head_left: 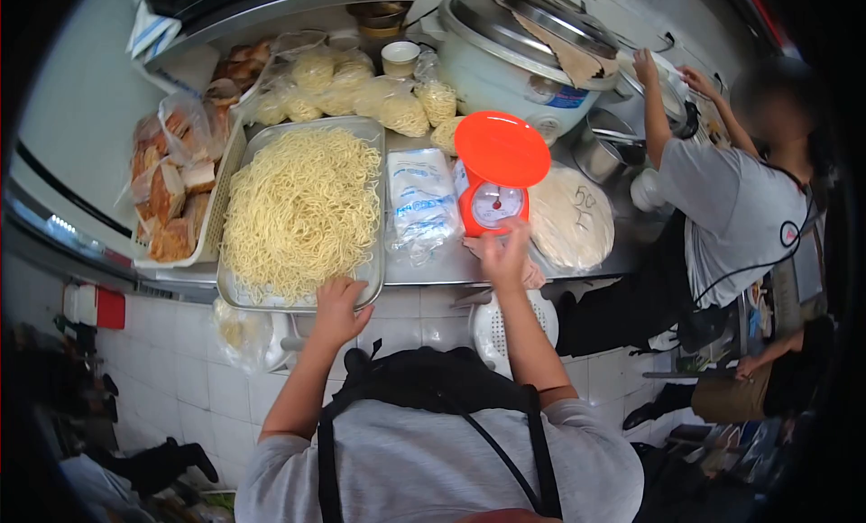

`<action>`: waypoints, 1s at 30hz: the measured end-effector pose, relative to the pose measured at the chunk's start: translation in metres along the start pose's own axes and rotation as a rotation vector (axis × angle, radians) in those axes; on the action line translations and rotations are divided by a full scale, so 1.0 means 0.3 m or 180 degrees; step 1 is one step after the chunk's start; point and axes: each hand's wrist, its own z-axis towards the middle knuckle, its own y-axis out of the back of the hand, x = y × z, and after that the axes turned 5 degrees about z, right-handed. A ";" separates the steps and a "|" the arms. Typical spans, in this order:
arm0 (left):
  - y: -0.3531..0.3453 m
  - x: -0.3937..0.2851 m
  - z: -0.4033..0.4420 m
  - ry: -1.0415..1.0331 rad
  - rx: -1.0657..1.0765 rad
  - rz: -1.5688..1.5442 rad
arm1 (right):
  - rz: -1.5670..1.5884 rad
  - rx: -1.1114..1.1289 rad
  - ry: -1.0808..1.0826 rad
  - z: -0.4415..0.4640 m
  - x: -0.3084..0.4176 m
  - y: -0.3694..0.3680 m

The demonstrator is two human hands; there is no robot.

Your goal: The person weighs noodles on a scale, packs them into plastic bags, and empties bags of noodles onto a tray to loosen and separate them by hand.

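Observation:
My left hand [340, 308] lies on the near right rim of a metal tray [377, 252], fingers over the edge and thumb apart. Loose yellow noodles [302, 212] are heaped across that tray. In front of the dial of a red kitchen scale [502, 149] is my right hand [505, 252], fingers partly stretched out, nothing visible in them. The scale's pan holds nothing. Between tray and scale lies a stack of plastic bags [421, 198] with blue print. A pinkish cloth [534, 272] shows beside my right wrist.
Bagged noodles [394, 106] are piled behind the tray. A basket [225, 185] with chunks of meat [171, 203] stands left. A large rice cooker [523, 63] is at the back. A round pale pack [573, 218] sits right of the scale. A co-worker [735, 189] stands at right; a white stool [492, 334] is below.

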 end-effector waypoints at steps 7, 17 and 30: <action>-0.002 -0.060 0.261 -0.0396 -0.0739 -0.0592 | -0.1993 0.0517 -0.1439 0.067 -0.249 0.279; -0.274 -0.151 0.850 -0.1087 0.0522 -0.0965 | -0.0874 -0.0314 -0.2449 0.066 -0.287 0.397; -0.369 -0.162 0.919 -0.0114 0.2002 -0.2430 | 0.0750 0.0855 -0.3078 0.022 -0.421 0.062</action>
